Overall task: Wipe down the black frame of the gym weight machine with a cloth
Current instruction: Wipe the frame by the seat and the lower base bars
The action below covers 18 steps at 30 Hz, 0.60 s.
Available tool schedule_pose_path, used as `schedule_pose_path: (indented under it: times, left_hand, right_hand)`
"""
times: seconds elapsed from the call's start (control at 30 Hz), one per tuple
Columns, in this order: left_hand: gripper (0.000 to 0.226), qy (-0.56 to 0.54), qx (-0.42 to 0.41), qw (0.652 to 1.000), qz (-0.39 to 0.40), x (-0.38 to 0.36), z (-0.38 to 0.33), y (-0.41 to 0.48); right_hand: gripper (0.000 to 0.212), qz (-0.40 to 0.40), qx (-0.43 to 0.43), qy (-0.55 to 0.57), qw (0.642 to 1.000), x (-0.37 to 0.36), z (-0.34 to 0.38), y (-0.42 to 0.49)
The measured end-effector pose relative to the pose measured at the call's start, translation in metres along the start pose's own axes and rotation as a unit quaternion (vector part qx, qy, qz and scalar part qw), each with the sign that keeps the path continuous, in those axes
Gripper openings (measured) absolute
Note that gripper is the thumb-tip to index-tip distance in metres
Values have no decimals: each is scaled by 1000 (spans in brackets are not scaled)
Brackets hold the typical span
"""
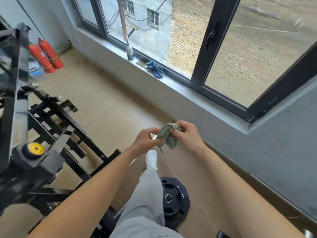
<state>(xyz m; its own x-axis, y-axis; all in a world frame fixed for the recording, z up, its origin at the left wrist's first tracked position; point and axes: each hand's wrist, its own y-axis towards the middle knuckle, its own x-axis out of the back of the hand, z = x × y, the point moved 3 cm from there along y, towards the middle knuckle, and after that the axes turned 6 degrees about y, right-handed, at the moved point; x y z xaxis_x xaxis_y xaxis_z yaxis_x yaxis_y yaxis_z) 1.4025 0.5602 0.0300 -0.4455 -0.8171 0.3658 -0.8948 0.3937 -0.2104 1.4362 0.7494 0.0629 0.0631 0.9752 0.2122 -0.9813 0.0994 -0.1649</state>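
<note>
A small crumpled green cloth hangs between both hands in the middle of the view, over the floor. My left hand pinches its lower left side and my right hand grips its upper right corner. The black frame of the weight machine fills the left edge, with a slanted black beam, lower rails and a yellow-capped knob. Both hands are well to the right of the frame and do not touch it.
A black weight plate lies on the tan floor by my grey-trousered leg and white shoe. Two red fire extinguishers stand in the far corner. A spray bottle and blue gloves sit on the window sill.
</note>
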Motion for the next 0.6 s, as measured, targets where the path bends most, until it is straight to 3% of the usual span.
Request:
schedule_pose_path:
  times: [0.13, 0.23, 0.4, 0.6]
  left_hand:
    - [5, -49, 70, 996, 9, 21, 31, 88]
    - [8, -82, 98, 992, -8, 53, 52, 158]
    - [15, -122, 153, 979, -55, 127, 73, 251]
    - [8, -168, 139, 969, -114, 213, 48, 350]
  right_hand:
    - [18, -31, -51, 28, 998, -2, -15, 89]
    - [26, -54, -80, 34, 995, -7, -23, 164]
    - [12, -38, -158, 73, 984, -29, -17, 273]
    - [11, -15, -179, 149, 972, -53, 21, 411]
